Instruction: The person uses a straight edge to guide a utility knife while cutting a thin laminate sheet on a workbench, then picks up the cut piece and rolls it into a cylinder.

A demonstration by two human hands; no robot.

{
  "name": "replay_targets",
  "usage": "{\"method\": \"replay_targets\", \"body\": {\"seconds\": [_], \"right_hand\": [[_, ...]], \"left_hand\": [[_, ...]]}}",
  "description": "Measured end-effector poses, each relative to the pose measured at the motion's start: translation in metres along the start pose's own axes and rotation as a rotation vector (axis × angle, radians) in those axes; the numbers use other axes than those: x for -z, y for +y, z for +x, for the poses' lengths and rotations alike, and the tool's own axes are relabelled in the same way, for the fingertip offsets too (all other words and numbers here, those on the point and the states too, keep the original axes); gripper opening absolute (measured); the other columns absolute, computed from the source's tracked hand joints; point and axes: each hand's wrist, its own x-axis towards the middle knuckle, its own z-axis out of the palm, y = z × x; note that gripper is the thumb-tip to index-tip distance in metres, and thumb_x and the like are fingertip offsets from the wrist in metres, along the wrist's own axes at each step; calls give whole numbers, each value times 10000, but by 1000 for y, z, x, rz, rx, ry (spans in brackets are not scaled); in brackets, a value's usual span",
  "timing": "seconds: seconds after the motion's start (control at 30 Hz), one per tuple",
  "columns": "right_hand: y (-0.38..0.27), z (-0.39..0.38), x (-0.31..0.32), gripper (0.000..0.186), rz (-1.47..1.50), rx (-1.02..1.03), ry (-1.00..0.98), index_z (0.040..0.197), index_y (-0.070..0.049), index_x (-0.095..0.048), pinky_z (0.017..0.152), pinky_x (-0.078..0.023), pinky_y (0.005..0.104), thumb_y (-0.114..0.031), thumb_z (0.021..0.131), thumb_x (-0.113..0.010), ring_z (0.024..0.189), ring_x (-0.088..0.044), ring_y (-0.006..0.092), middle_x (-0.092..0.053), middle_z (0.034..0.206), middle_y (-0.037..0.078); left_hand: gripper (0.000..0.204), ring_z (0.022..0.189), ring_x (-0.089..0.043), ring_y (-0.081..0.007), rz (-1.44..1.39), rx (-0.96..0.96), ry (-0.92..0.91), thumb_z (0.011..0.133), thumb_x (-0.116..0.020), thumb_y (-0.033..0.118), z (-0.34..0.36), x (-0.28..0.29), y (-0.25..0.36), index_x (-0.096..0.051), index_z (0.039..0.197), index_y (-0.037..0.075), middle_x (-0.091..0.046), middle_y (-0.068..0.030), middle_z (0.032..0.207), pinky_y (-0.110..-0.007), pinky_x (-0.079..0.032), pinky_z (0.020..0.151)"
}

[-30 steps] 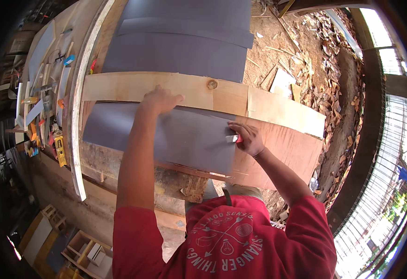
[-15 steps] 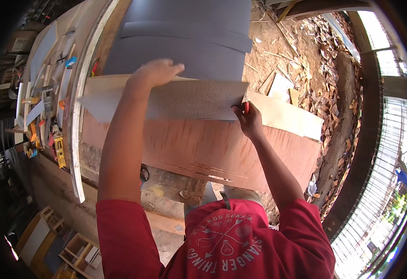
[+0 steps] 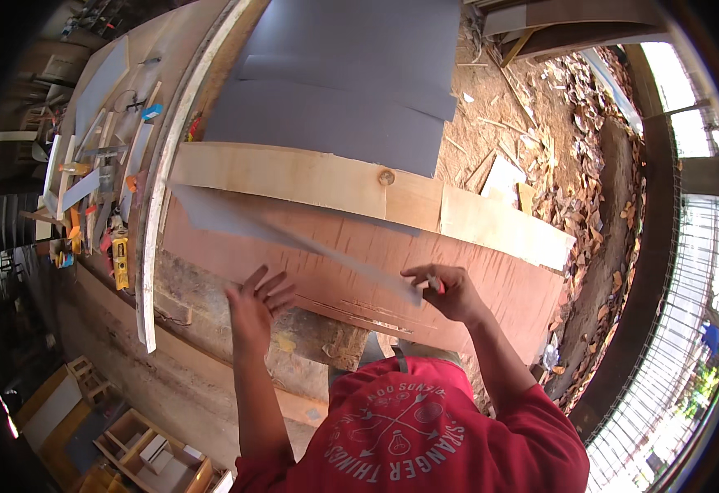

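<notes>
My left hand (image 3: 254, 314) is raised with its fingers spread and holds nothing, above the near edge of the reddish plywood sheet (image 3: 359, 271). A small red-orange object (image 3: 436, 285) is in the grasp of my right hand (image 3: 458, 297); its kind is mostly hidden by the fingers. Beside those fingertips is the end of a thin grey strip (image 3: 326, 248), tilted nearly edge-on and blurred by motion. I cannot tell whether the fingers grip the strip. Beyond it, a pale wooden board (image 3: 293, 170) lies across the plywood, along the near edge of the dark grey sheets (image 3: 335, 99).
A long white-edged bar (image 3: 160, 205) runs along the left. Past it are a yellow spirit level (image 3: 120, 261) and several tools on a bench. Wood scraps and dry leaves (image 3: 577, 148) cover ground at the right, beside a wire mesh fence (image 3: 676, 304). Wooden drawers (image 3: 150, 452) stand lower left.
My left hand has drawn back toward me from the far side of the board. My right hand has come nearer, and the grey strip has swung off the pale board, baring it.
</notes>
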Motion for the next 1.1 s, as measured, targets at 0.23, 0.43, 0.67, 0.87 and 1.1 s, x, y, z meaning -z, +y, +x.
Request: {"method": "replay_targets", "body": {"seconds": [0.23,0.43,0.67,0.87,1.1], "right_hand": [[13,-12,-14,253,-481,95,-317,1117,-94,-751,917,-632,421,-16,878,-768,1098,-754,359,-725,1413,92],[79,33,54,876,-464,-165,-32,1560,-147,-515,913,-629,442,-275,806,-940,1140,-758,344,-557,1599,165],[65,88,120,1413,-1050,-255,86,1671,-51,-352,1019,-591,494,-453,522,-1069,1289,-652,390,-571,1479,185],[33,79,137,411,-947,12,245,1019,-57,-708,778,-559,450,-292,780,-945,841,-716,270,-721,846,79],[-71,10,81,276,-828,61,-49,802,-31,-611,598,-420,388,-137,838,-863,628,-434,172,-508,656,61]], "left_hand": [[462,928,-685,-163,80,16,276,1109,-637,404,-23,47,-47,-564,1463,116,-702,-47,1175,-345,-571,815],[230,863,-617,-63,-95,-184,360,1061,-703,138,-46,54,-92,-675,1290,131,-706,38,1097,-250,-462,680],[389,935,-641,-78,-125,-251,308,1060,-670,123,-112,77,-89,-608,1444,118,-705,13,1183,-263,-474,723],[274,989,-659,-90,-235,-391,472,1064,-710,125,-175,106,-107,-686,1335,98,-731,17,1164,-287,-543,860],[388,1208,-626,-234,-109,-442,862,1098,-655,298,-263,188,-126,-654,1368,19,-688,-105,1321,-396,-483,1058]]}}
